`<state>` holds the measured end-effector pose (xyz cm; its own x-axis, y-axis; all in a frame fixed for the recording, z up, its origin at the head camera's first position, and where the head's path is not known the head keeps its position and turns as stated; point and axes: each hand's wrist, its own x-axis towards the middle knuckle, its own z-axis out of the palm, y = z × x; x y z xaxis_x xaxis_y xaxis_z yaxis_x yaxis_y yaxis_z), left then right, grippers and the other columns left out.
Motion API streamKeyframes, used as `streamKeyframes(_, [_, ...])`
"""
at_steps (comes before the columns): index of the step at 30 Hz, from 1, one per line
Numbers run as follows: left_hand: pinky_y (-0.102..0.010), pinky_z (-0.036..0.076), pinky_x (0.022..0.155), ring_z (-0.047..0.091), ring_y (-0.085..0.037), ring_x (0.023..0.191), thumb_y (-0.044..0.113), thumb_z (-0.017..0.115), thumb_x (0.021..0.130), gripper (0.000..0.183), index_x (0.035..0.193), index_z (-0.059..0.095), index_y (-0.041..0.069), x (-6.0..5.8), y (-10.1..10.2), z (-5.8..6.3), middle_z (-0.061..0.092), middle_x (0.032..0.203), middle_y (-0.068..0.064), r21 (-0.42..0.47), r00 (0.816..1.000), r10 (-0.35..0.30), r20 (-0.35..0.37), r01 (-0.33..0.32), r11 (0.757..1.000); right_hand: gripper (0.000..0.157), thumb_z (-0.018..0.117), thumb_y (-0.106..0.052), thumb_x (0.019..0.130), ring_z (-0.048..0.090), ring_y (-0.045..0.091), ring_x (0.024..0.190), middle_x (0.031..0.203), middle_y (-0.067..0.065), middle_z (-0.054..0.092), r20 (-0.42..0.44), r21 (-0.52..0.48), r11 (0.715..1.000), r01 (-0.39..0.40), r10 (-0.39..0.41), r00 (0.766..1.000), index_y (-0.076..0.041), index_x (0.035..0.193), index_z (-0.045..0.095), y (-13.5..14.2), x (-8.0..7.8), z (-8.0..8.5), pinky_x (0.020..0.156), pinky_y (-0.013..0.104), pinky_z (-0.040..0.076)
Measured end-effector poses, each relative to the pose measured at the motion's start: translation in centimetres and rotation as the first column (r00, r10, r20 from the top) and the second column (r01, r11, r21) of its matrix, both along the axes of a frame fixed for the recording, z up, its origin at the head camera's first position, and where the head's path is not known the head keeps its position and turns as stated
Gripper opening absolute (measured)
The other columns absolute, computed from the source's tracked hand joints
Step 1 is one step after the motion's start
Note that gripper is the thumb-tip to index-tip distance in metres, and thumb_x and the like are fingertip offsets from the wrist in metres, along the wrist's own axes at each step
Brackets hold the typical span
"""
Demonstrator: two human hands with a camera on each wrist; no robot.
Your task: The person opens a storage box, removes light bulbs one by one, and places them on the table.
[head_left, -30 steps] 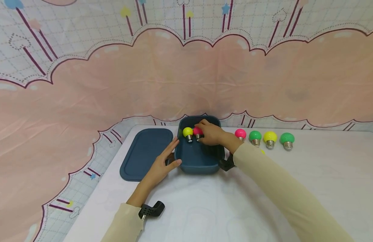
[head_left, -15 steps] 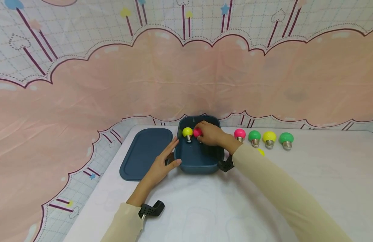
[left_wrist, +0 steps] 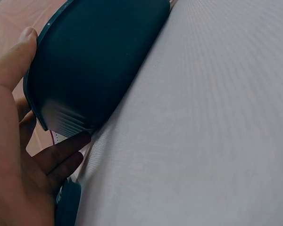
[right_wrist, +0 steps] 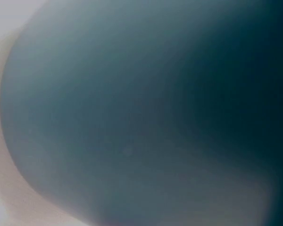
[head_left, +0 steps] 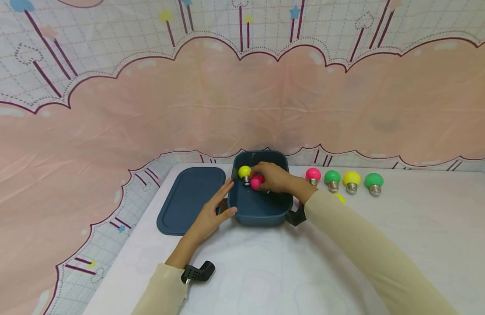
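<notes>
A dark blue box (head_left: 259,221) stands on the white table with its top uncovered. My right hand (head_left: 277,177) reaches inside it and holds a pink light bulb (head_left: 257,182), whose metal base is mostly hidden by the fingers. Just left of that bulb, a yellow light bulb (head_left: 245,172) lies in the box. Against the box's left side rests my left hand (head_left: 211,215), fingers extended. In the left wrist view, the left thumb touches the rim and the fingers lie along the wall of the box (left_wrist: 99,56). The right wrist view is a blur of box wall (right_wrist: 108,117).
A matching blue lid (head_left: 190,201) lies flat left of the box. Several bulbs are to the right: a pink bulb (head_left: 313,175), a green bulb (head_left: 332,179), a yellow bulb (head_left: 351,180) and another green bulb (head_left: 374,183). The right sleeve partly covers another yellow bulb (head_left: 340,198).
Inside the box, the pink bulb has come slightly nearer the front together with my right hand and has turned. My left hand has stayed at the box's side.
</notes>
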<state>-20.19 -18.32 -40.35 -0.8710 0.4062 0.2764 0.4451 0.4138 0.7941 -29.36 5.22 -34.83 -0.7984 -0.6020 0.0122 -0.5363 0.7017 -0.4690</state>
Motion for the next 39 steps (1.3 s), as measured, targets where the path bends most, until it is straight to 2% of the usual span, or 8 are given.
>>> streamKeyframes(4, [-0.061,0.028,0.104,0.044,-0.034,0.128,0.026,0.060,0.095,0.067,0.153,0.027,0.020,0.1,0.3,0.3,0.016,0.159,-0.001,-0.007,1.000,-0.002,-0.001,0.002,1.000,0.041,0.076,-0.009,0.082,0.054,0.026,0.107,0.120,0.010,0.057,0.036,0.021,1.000,0.012,-0.013,0.999,-0.011,0.121,0.064,0.1,0.1,0.0,0.086,0.035,0.052])
streamKeyframes(6, [-0.061,0.028,0.103,0.045,-0.035,0.127,0.027,0.060,0.095,0.067,0.153,0.026,0.022,-0.5,0.1,-0.6,0.016,0.159,0.001,-0.005,1.000,-0.002,-0.012,0.002,1.000,0.043,0.076,-0.010,0.082,0.053,0.027,0.108,0.122,0.010,0.058,0.068,0.032,0.999,0.010,-0.012,0.998,-0.012,0.123,0.063,0.2,0.1,0.0,0.087,0.035,0.051])
streamKeyframes(8, [-0.061,0.028,0.104,0.044,-0.036,0.127,0.021,0.061,0.095,0.067,0.153,0.027,0.021,-0.5,0.2,-0.6,0.016,0.159,0.001,-0.001,1.000,-0.001,-0.003,0.001,1.000,0.045,0.075,-0.010,0.082,0.053,0.027,0.109,0.124,0.010,0.058,0.098,0.042,0.999,0.002,-0.006,0.995,-0.013,0.125,0.062,0.2,0.1,0.0,0.087,0.036,0.051])
streamKeyframes(12, [-0.058,0.028,0.105,0.046,-0.028,0.127,0.024,0.062,0.094,0.068,0.152,0.026,0.029,-0.6,0.1,-1.0,0.015,0.158,0.010,-0.007,1.000,0.002,0.002,-0.002,1.000,0.046,0.075,-0.012,0.083,0.052,0.027,0.110,0.124,0.009,0.058,0.129,0.051,0.998,-0.032,0.026,0.991,-0.014,0.127,0.061,0.4,0.2,0.2,0.088,0.036,0.050])
streamKeyframes(19, [-0.056,0.030,0.105,0.048,-0.023,0.125,0.036,0.062,0.093,0.069,0.152,0.027,0.030,-0.6,0.0,-1.0,0.015,0.157,0.017,0.001,1.000,-0.005,-0.008,0.005,1.000,0.048,0.076,-0.014,0.082,0.054,0.026,0.110,0.123,0.009,0.060,0.032,-0.001,0.998,-0.069,0.069,0.997,-0.010,0.128,0.061,0.7,1.3,1.6,0.087,0.035,0.051])
streamKeyframes(27, [-0.058,0.030,0.105,0.044,-0.026,0.129,0.032,0.063,0.093,0.070,0.153,0.027,0.026,-0.7,-0.2,-0.9,0.015,0.157,0.014,-0.004,1.000,0.011,0.000,-0.011,1.000,0.050,0.077,-0.014,0.081,0.061,0.024,0.096,0.123,0.010,0.059,-0.051,-0.173,0.985,-0.007,-0.002,0.999,-0.010,0.128,0.059,1.8,3.8,3.5,0.078,0.033,0.055])
streamKeyframes(33, [-0.060,0.029,0.103,0.046,-0.032,0.127,0.021,0.064,0.093,0.071,0.153,0.026,0.026,-0.7,-0.2,-0.8,0.014,0.158,0.008,0.013,1.000,0.010,0.009,-0.010,1.000,0.052,0.078,-0.017,0.081,0.062,0.024,0.091,0.121,0.010,0.059,-0.060,-0.228,0.971,0.073,-0.089,0.994,-0.010,0.129,0.058,3.5,5.3,3.9,0.072,0.033,0.056])
streamKeyframes(39, [-0.059,0.030,0.104,0.046,-0.028,0.127,0.028,0.063,0.093,0.070,0.153,0.026,0.027,-0.6,-0.1,-0.8,0.014,0.158,0.013,-0.005,1.000,0.020,0.007,-0.020,1.000,0.057,0.079,-0.020,0.079,0.060,0.025,0.093,0.122,0.010,0.058,-0.057,-0.255,0.952,0.167,-0.188,0.981,-0.011,0.130,0.057,5.7,6.7,4.4,0.068,0.033,0.056])
